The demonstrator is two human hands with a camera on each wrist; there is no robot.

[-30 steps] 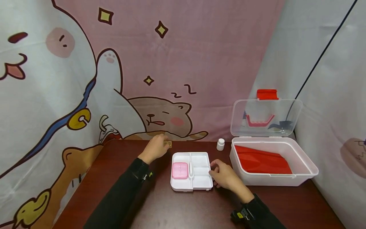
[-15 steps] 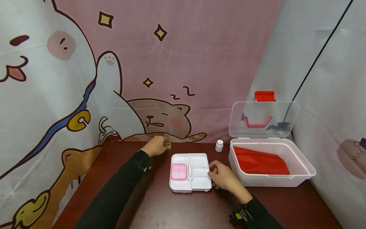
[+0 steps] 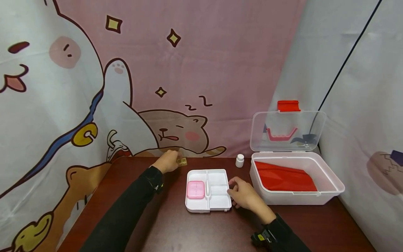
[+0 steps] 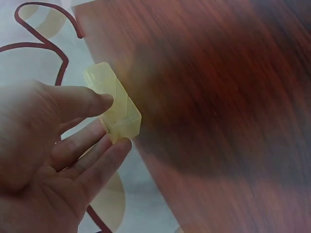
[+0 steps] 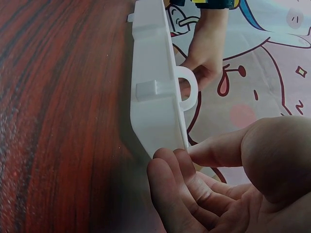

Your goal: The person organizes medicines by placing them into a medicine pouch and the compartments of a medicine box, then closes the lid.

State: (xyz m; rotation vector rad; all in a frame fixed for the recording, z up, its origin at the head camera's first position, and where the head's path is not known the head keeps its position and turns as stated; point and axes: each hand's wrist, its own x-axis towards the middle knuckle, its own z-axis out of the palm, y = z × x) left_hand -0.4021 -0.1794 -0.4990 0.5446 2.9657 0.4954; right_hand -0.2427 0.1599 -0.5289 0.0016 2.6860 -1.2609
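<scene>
At the back of the table my left hand (image 3: pixel 167 161) pinches a small translucent yellow box (image 4: pixel 115 104) with compartments. In the left wrist view the thumb lies on its top and fingertips are under its lower end. The box sits tilted, close to the table's back edge. In front of it lies a white divided tray (image 3: pixel 219 190) with a raised handle, and a pink square box (image 3: pixel 196 190) sits in its left part. My right hand (image 3: pixel 245 195) pinches the tray's right rim, thumb above and curled fingers at the side wall.
Behind the tray stands a small white bottle (image 3: pixel 240 161). On the right is a white storage bin (image 3: pixel 292 197) with its clear lid (image 3: pixel 258 136) raised and a red sheet (image 3: pixel 283 176) inside. A printed curtain (image 3: pixel 239 70) hangs right behind the brown table (image 3: pixel 176 227).
The yellow box has turned from level to tilted in my left hand, which has shifted slightly left. My right hand stays at the tray's rim. The head view has shifted a little.
</scene>
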